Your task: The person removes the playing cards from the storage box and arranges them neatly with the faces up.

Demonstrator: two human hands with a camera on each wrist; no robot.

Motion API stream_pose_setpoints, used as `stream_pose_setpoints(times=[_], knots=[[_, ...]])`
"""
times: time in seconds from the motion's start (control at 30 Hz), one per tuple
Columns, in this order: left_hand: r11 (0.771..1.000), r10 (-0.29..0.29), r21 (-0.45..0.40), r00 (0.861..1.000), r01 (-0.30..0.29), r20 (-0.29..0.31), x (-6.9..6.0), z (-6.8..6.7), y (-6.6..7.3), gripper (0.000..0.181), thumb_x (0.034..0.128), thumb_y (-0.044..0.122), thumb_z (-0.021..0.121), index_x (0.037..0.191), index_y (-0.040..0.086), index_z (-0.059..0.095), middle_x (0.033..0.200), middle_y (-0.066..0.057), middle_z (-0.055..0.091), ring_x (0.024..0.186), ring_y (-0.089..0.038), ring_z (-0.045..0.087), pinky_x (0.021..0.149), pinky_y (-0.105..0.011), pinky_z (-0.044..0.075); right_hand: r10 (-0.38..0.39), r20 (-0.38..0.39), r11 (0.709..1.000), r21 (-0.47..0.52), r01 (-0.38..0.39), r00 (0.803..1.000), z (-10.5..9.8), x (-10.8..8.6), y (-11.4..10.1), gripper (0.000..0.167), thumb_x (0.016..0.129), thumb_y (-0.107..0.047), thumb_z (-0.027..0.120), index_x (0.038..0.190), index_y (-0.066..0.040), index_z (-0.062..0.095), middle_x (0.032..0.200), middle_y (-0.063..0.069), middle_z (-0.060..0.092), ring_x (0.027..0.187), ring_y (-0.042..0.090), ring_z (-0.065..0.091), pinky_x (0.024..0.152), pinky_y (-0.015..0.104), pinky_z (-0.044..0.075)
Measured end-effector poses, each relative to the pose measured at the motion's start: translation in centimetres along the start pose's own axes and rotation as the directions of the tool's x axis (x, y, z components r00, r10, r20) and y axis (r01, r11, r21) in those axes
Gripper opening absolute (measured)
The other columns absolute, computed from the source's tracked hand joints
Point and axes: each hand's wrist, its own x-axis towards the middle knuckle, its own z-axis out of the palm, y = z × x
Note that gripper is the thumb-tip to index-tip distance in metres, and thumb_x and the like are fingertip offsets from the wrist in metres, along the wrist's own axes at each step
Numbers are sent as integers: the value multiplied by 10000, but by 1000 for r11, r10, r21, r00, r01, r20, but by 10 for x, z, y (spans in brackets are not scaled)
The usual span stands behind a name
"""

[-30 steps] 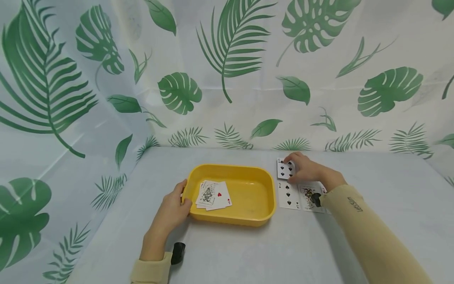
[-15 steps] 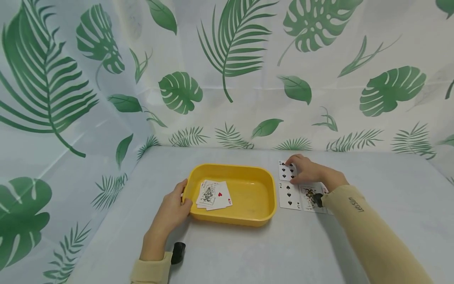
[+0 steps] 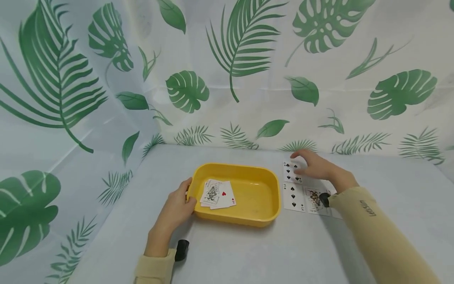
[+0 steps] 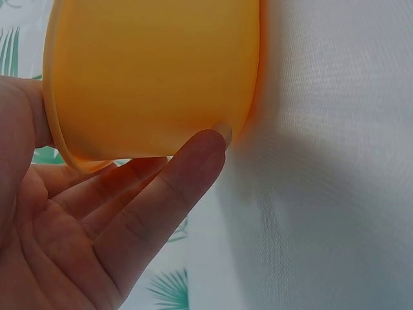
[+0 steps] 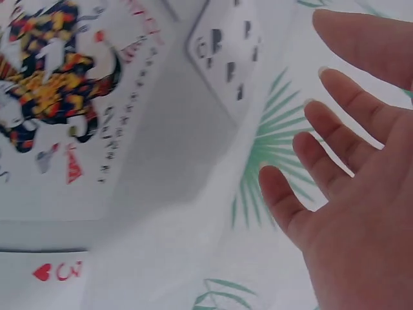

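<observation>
My left hand [image 3: 176, 205] grips the left end of a yellow plastic tray [image 3: 255, 197], with the rim between thumb and fingers. Inside the tray lie a joker [image 3: 211, 192], an ace of hearts [image 3: 227, 197] and at least one card beneath them. My right hand [image 3: 315, 165] hovers by the six of spades [image 3: 289, 173], its fingers spread and holding nothing. Just below that card is the three of spades [image 3: 293, 197], with a coloured joker [image 3: 314, 197] to its right. The right wrist view shows a three of hearts [image 5: 48, 274], which the sleeve mostly hides in the head view.
A pale cloth covers the table [image 3: 234, 252]. Behind it and on the left hangs a white curtain [image 3: 255, 106] printed with green leaves. The card rows sit close to the tray's right side.
The right hand has let go of the six of spades, which now lies flat above the three of spades, and its fingers have spread. The left hand has stayed on the tray. The head view has shifted slightly.
</observation>
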Motion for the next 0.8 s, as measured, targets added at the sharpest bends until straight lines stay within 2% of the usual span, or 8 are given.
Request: stream_pose_setpoints(times=[0.13, 0.37, 0.7, 0.8], knots=[[1000, 11, -1, 1000, -11, -1, 1, 0, -1, 636, 933, 78, 488, 1551, 26, 348, 1465, -187, 512, 1058, -257, 571, 971, -456, 506, -17, -46, 1000, 18, 17, 999, -5, 1, -7, 507, 937, -140, 656, 1380, 48, 497, 1418, 273, 464, 1321, 465, 376, 1099, 654, 290], [1000, 19, -6, 1000, -19, -1, 1, 0, -2, 640, 930, 75, 490, 1552, 27, 347, 1463, -183, 514, 1042, -256, 564, 958, -446, 505, -102, -127, 993, 47, 109, 987, -14, 2, -32, 556, 937, -137, 689, 1401, 56, 453, 1418, 263, 477, 1294, 436, 432, 1077, 611, 360], [1000, 7, -14, 1000, -7, 2, 2, 0, -1, 639, 937, 71, 496, 1557, 33, 343, 1474, -183, 503, 1090, -266, 563, 987, -459, 491, -197, -143, 976, 69, 209, 970, -13, 12, -79, 603, 923, -195, 724, 1416, 29, 458, 1424, 232, 484, 1287, 396, 453, 1077, 582, 380], [1000, 8, -11, 1000, -8, 0, 2, 0, -1, 639, 939, 69, 499, 1558, 34, 342, 1476, -180, 502, 1082, -264, 566, 975, -454, 496, -213, -122, 971, 82, 224, 969, -10, 16, -95, 627, 920, -219, 730, 1431, 13, 449, 1435, 217, 480, 1289, 380, 449, 1073, 574, 388]])
